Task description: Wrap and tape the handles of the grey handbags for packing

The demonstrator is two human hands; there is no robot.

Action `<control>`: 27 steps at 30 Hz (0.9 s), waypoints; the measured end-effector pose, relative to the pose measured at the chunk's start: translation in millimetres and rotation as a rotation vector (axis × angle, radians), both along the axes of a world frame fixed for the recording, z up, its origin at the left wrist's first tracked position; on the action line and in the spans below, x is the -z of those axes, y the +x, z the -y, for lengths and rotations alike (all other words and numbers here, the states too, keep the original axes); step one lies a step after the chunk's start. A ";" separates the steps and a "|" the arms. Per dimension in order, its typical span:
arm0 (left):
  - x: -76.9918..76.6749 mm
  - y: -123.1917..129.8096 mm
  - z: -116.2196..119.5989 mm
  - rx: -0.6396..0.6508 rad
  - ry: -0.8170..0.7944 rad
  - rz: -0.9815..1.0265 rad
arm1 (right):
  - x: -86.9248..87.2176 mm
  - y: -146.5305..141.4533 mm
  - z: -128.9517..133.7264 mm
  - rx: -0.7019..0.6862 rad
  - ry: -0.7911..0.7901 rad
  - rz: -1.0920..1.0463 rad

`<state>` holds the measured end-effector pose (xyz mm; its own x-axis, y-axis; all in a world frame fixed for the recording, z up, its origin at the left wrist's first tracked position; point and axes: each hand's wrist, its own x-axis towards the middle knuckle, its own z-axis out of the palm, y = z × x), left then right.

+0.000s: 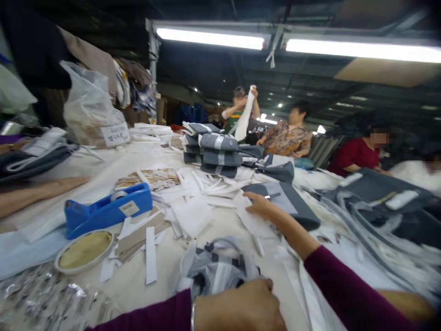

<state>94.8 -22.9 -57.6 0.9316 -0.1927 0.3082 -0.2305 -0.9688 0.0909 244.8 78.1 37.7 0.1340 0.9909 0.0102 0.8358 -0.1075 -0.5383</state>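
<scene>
My right hand (261,206) reaches in from the right, thumb and forefinger apart, over a white sheet (253,223) beside a dark grey bag piece (298,209) with a pale panel. At the bottom centre my left hand (239,305) is curled closed, with its fingertips hidden from view. Just beyond it lies a clear plastic bag (218,271) with grey and black straps inside. Both of my sleeves are purple.
A blue tape dispenser (108,209), a round dish (84,250) and cardboard strips (141,234) lie left. Folded grey bags (220,156) are stacked behind paper scraps. More bags (386,197) lie right. Another person's forearm (44,188) enters from the left; several people are beyond.
</scene>
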 end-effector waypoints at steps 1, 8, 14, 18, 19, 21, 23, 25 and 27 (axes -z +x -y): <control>1.4 2.5 0.6 0.030 0.008 -0.033 | 2.4 9.6 31.9 0.071 0.003 -0.048; -7.0 13.6 -0.6 0.075 0.009 -0.145 | 59.5 23.7 260.8 0.407 0.084 -0.208; -23.2 16.4 4.7 0.058 -0.007 -0.271 | 101.8 -18.1 317.0 0.395 0.160 -0.530; -25.4 19.0 6.7 0.058 -0.018 -0.288 | 111.1 -25.0 306.0 0.279 0.131 -0.713; -25.4 19.5 6.7 0.052 -0.015 -0.288 | 112.7 -24.5 302.4 0.252 0.125 -0.750; -25.1 20.1 6.7 0.045 -0.012 -0.291 | 115.7 -22.1 295.1 0.197 0.102 -0.804; -24.3 20.2 6.7 0.041 -0.014 -0.296 | 117.9 -19.1 287.5 0.144 0.079 -0.827; -23.1 20.3 6.8 0.034 -0.016 -0.291 | 119.7 -16.7 279.1 0.094 0.080 -0.816; -21.7 20.4 6.7 0.026 -0.023 -0.283 | 122.2 -16.2 269.6 0.040 0.086 -0.780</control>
